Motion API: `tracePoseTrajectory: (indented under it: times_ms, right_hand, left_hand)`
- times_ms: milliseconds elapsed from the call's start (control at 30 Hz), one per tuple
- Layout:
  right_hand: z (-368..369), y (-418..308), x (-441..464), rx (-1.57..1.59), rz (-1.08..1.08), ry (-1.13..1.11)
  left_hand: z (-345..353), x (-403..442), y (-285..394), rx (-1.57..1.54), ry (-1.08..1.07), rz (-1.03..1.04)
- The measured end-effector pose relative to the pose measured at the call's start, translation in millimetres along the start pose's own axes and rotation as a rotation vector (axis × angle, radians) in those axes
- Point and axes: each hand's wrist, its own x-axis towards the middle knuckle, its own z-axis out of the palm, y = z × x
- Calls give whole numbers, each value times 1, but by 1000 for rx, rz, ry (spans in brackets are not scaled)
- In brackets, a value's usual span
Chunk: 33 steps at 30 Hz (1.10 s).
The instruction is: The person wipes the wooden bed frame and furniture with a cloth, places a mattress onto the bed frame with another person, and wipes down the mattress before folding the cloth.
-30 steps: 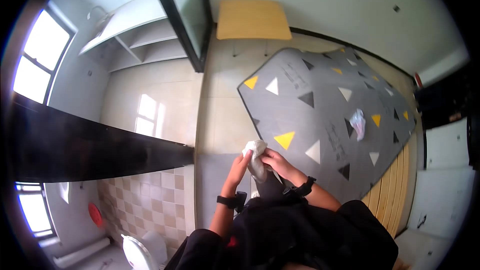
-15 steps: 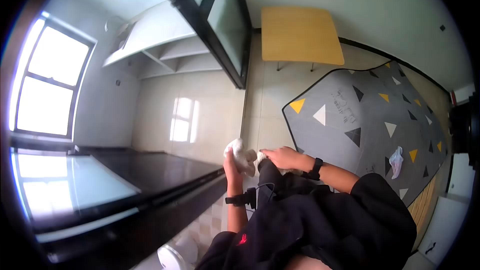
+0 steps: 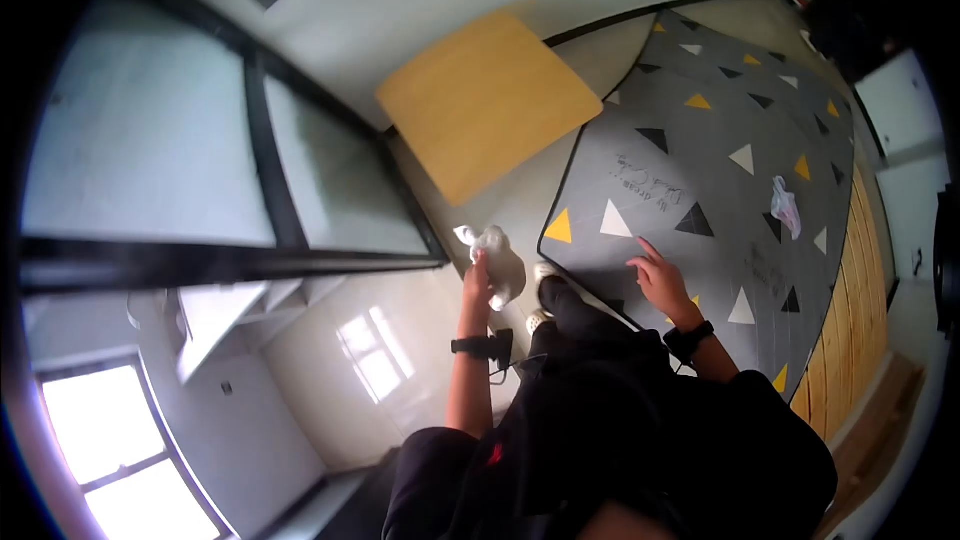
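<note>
My left hand (image 3: pixel 478 282) is closed on a white plastic bag (image 3: pixel 505 268), which hangs bunched above the pale tiled floor and bulges to the right of the fingers. What is inside it cannot be made out. My right hand (image 3: pixel 664 282) holds nothing; its fingers are apart, the index finger stretched out over the grey mat (image 3: pixel 650 325). Both wrists wear black bands. My feet, in light shoes (image 3: pixel 541 321), stand between the two hands, by the mat's edge.
A yellow wooden table (image 3: pixel 490 105) stands ahead against the wall. To the left is a black-framed glass door (image 3: pixel 262 140), with a room and window (image 3: pixel 120 440) beyond. A small translucent bag (image 3: pixel 785 208) lies on the mat; wooden slats (image 3: pixel 845 320) run along its right side.
My view has turned to the right. My right hand has moved away from the white bag to the right and opened. The left hand still holds the bag.
</note>
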Motion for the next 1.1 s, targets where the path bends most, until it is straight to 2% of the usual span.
tracePoseTrajectory:
  times_ms: [33, 67, 133, 200, 267, 333, 467, 533, 567, 633, 667, 733, 767, 800, 867, 933, 967, 1000, 1067, 1100]
  right_hand:
    - [1, 9, -1, 70, 117, 9]
    - [8, 13, -6, 67, 147, 11]
    - [16, 25, 21, -69, 18, 10]
    - [28, 24, 35, -92, 41, -34]
    - [29, 17, 57, -117, 23, -217]
    - [33, 10, 76, -71, 65, -244]
    - [33, 5, 98, -16, 318, -256]
    - [43, 21, 90, -91, 397, -248]
    - [50, 27, 85, -178, 427, -273]
    - [57, 24, 85, -210, 620, -315]
    - [60, 20, 81, -249, 752, -392]
    - [78, 21, 58, -29, 764, -289]
    - [79, 19, 54, 79, 773, -381]
    - [83, 22, 42, 233, 777, -397]
    - [78, 9, 26, 336, 991, -390]
    - [86, -9, 4, 173, 1157, -210]
    - [94, -18, -7, 142, 1185, -20]
    - [99, -30, -15, 153, 1222, -3]
    - [106, -52, -26, 212, 1307, 98]
    - [109, -67, -29, 301, 1388, 73]
  left_hand:
    - [7, 18, 16, 28, -44, 93]
    - [14, 30, 30, 53, -82, 179]
    - [43, 75, 60, 59, 116, 101]
    - [42, 85, 94, 53, -86, 224]
    - [54, 107, 120, -157, -18, 207]
    - [62, 127, 157, -194, -48, 307]
    - [75, 163, 234, -131, -76, 509]
    - [83, 194, 256, -50, -7, 539]
    - [85, 228, 257, 46, 96, 534]
    - [87, 302, 237, 306, 166, 473]
    - [81, 335, 218, 575, 105, 407]
    - [60, 407, 168, 1132, -63, 262]
    - [20, 489, 103, 1368, -213, 344]
    - [11, 493, 102, 1381, -253, 354]
    - [15, 484, 95, 746, -379, -385]
    - [39, 448, 95, 778, -299, -202]
    - [50, 441, 94, 746, -306, -198]
    - [62, 436, 96, 775, -335, -203]
    - [88, 426, 102, 827, -434, -458]
    - [101, 417, 107, 973, -474, -426]
